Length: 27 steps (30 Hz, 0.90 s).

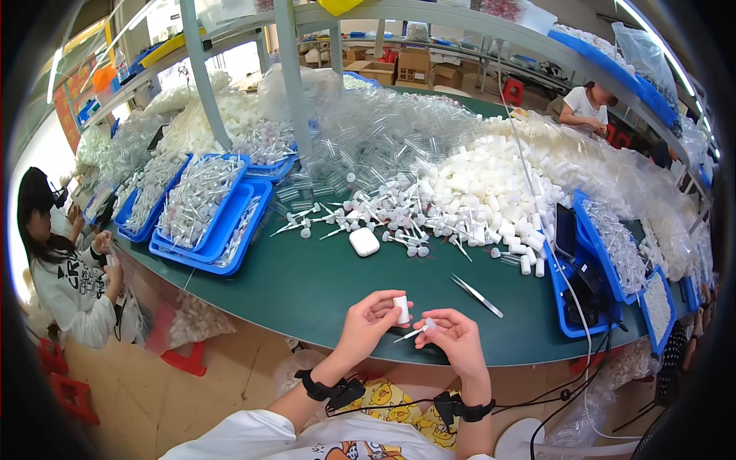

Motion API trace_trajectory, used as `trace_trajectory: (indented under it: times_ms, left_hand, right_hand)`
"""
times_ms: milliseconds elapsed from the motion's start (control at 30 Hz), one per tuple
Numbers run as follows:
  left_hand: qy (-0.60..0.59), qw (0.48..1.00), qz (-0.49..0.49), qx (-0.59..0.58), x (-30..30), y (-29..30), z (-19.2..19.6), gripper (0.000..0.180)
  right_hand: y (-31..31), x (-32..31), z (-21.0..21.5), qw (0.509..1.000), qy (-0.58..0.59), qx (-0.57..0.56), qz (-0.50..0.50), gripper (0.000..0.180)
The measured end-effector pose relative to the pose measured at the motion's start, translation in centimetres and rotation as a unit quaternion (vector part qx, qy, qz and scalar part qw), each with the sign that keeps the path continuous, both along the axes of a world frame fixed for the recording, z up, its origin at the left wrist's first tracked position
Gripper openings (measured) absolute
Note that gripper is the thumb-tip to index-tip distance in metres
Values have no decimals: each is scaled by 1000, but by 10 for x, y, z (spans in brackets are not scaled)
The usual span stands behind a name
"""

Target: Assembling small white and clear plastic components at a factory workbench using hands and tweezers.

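Over green table (pixel 322 280) | left hand (pixel 371 320): white cylinder (pixel 402 310) pinched, near-upright | right hand (pixel 458 339): applicator (pixel 418 331) pinched, tip leftward

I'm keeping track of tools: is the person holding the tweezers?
No, the tweezers lie on the green table, while the left hand holds a white cap and the right hand a thin-stemmed applicator.

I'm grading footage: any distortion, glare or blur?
In the head view, the green table bows along its near edge and corners go black; a ceiling light glares at upper right; left hand and right hand look fairly sharp.
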<state>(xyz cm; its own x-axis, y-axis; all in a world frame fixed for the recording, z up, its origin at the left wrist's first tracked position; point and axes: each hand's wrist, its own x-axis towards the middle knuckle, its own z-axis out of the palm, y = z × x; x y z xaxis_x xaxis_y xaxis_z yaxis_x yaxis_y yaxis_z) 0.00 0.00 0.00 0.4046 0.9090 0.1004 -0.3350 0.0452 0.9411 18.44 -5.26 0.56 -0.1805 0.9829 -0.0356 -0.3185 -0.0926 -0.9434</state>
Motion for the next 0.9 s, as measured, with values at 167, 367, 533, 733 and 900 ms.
trace_trajectory:
  times_ms: [167,367,533,733,900]
  left_hand:
    - [88,994,-69,-17,13,-1,6,28]
    - [124,986,-114,-8,7,6,6,28]
    - [104,983,-152,-4,4,9,0,29]
    - [126,987,-100,-17,7,5,7,30]
    - [98,989,-95,-49,8,3,11,30]
  right_hand:
    - [7,-6,8,901,-304,258,-171,24]
    - [1,-10,7,909,-289,249,-168,22]
    - [3,-12,12,885,-324,289,-168,22]
    - [2,-11,8,905,-306,240,-174,24]
    - [2,-8,7,911,-299,214,-185,23]
